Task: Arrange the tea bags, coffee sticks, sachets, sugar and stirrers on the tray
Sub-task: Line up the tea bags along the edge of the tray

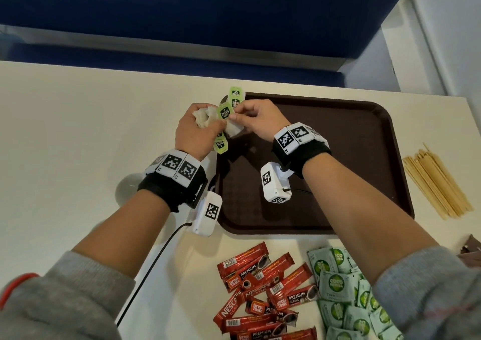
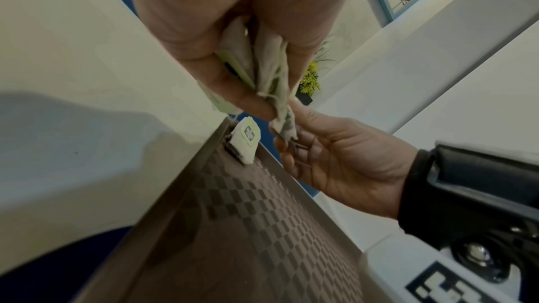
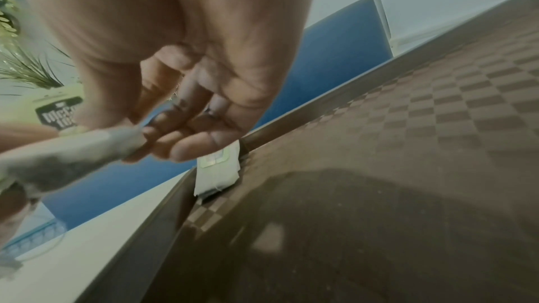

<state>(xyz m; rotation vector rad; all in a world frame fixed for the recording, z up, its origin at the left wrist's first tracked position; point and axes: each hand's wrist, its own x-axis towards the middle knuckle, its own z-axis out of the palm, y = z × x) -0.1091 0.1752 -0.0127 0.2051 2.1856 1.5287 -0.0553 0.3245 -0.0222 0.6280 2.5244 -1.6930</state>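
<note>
Left hand (image 1: 194, 131) clutches tea bags (image 1: 204, 118); right hand (image 1: 256, 120) pinches one (above tray (image 1: 338, 157) corner).

Blurred tea bag (image 3: 58, 163), sachets (image 1: 346, 303) cropped

Bright, even head view; both wrist views dim, blurred, warped at edges.

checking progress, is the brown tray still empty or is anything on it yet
Not empty: one tea bag lies in the far left corner of the tray. The rest of its floor shows bare.
</note>
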